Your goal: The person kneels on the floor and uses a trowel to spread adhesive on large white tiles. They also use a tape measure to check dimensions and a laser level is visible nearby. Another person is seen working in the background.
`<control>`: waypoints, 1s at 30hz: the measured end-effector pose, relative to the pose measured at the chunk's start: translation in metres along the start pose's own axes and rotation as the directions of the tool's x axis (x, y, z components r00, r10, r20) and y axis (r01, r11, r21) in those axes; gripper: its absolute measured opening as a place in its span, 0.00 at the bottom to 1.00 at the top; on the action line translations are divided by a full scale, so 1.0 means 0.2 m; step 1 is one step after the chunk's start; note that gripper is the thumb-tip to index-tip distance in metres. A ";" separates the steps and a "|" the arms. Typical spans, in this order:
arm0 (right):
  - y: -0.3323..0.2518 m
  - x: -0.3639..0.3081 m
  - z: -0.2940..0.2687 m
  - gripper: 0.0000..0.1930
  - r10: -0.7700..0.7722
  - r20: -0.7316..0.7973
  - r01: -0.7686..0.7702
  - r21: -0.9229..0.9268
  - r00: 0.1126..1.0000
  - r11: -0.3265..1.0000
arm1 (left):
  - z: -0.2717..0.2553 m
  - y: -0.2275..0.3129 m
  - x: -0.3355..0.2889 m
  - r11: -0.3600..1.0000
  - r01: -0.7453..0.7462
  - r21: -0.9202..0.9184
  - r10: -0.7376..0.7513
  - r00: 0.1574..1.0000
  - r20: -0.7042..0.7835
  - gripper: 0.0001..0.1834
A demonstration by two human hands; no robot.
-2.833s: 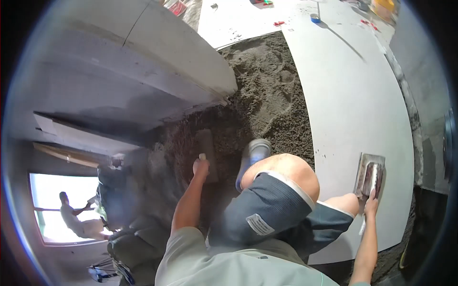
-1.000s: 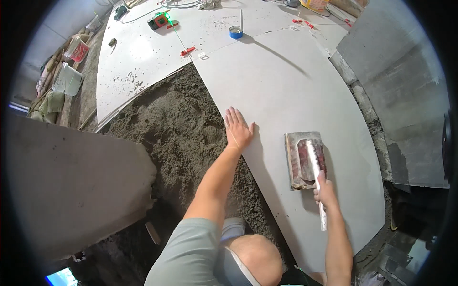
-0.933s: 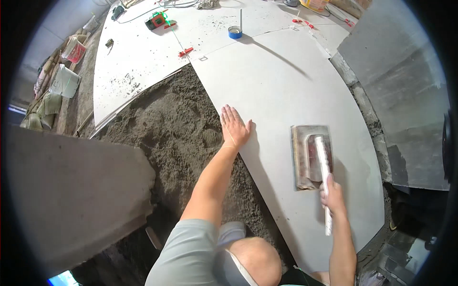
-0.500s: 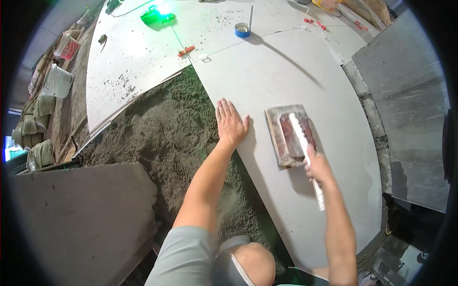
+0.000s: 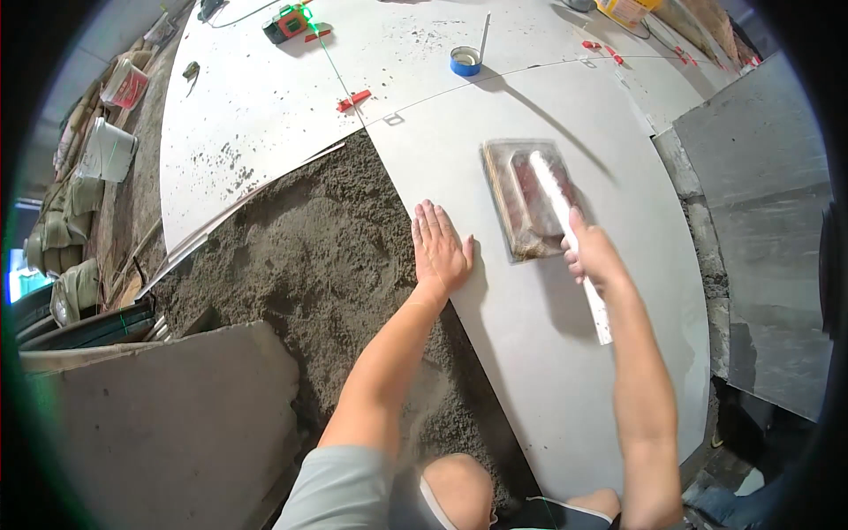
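My left hand (image 5: 442, 253) lies flat on the large white floor tile (image 5: 530, 371), fingers stretched out, close to the tile's left edge. My right hand (image 5: 590, 256) is wrapped round the white handle of a tamping mallet (image 5: 521, 199) with a broad rectangular head. That head is grey and reddish brown, smeared by motion, and casts a shadow on the tile; whether it touches the surface I cannot tell. Left of the tile is a bed of grey, crumbly mortar (image 5: 265, 238).
A grey slab (image 5: 177, 415) stands at the lower left. Ahead are a laser level (image 5: 286, 24), a red wedge (image 5: 354, 100), a white clip (image 5: 393, 118) and a blue tape roll (image 5: 465, 61). Buckets (image 5: 108, 150) line the far left; grey slabs (image 5: 760, 230) lean at right.
The mallet in my right hand has moved farther ahead over the tile. My left hand stays flat on the tile. The view has shifted slightly, and the laser level's bright green glare has faded.
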State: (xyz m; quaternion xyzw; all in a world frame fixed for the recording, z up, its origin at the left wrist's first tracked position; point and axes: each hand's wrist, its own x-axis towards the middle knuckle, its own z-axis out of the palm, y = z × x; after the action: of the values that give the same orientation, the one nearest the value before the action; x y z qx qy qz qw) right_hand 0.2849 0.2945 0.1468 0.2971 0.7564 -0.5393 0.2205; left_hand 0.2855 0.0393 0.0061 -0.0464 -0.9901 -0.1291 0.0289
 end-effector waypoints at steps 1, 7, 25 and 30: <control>-0.02 -0.03 -0.05 0.32 -0.035 -0.026 0.036 0.024 0.999 0.999 | 0.00 0.00 0.00 1.000 -0.005 -0.003 0.005 1.000 0.001 0.46; 0.05 0.00 0.27 0.38 -0.457 -0.417 0.336 -0.333 0.786 0.881 | 0.02 0.00 -0.01 1.000 0.009 -0.014 -0.009 1.000 -0.005 0.46; -0.53 0.45 0.49 0.30 -0.060 0.122 0.082 -0.193 0.991 0.978 | 0.00 -0.01 -0.01 0.996 0.041 -0.078 -0.035 0.997 0.076 0.46; -0.49 0.36 0.38 0.35 -0.401 -0.052 0.389 -0.158 0.915 0.908 | 0.00 -0.01 0.00 0.989 0.052 -0.138 -0.043 0.997 0.064 0.46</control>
State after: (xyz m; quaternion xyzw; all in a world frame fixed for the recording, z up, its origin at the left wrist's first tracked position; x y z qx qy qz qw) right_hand 0.1675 0.2150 0.1429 0.1432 0.8463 -0.5040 0.0961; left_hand 0.2853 0.0371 0.0062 -0.0287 -0.9799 -0.1974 -0.0079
